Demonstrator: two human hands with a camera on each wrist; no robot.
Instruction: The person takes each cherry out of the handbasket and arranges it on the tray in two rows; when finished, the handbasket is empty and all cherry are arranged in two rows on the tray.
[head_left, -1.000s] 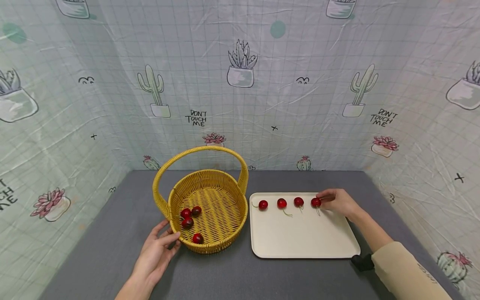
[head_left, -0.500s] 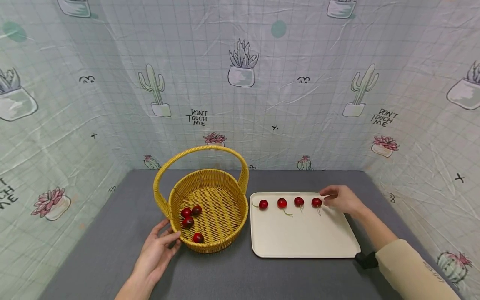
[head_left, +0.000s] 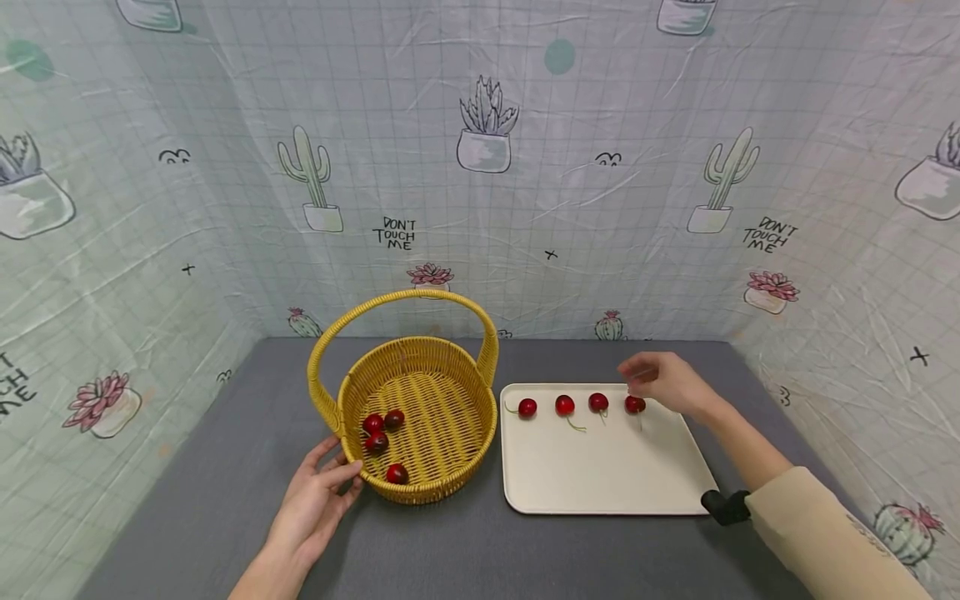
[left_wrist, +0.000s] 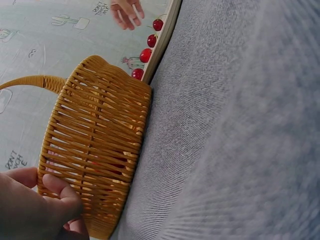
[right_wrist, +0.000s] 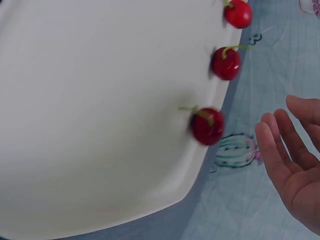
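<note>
My left hand (head_left: 313, 500) grips the near left rim of a yellow woven basket (head_left: 420, 492); in the left wrist view thumb and fingers pinch the wicker (left_wrist: 95, 135). Inside the basket lie several dark red cherries (head_left: 377, 442), bunched on the left side. To its right, a cream tray (head_left: 600, 475) bears a row of several red cherries with stems along its far edge. Over the rightmost cherry (head_left: 634, 405) hovers my right hand (head_left: 671, 385), holding nothing. The right wrist view shows that hand (right_wrist: 295, 160) with loosely bent fingers, apart from the cherry (right_wrist: 207, 126).
The basket's tall arched handle (head_left: 405, 296) rises above its bowl. A grey cloth (head_left: 420, 550) covers the table. Cactus-print curtains (head_left: 555, 183) enclose the back and both sides. A black object (head_left: 726, 507) sits at the right cuff, by the tray's near right corner.
My right hand has come away from the rightmost cherry, first back to the right, then up and left over it. The left hand and basket stay in place.
</note>
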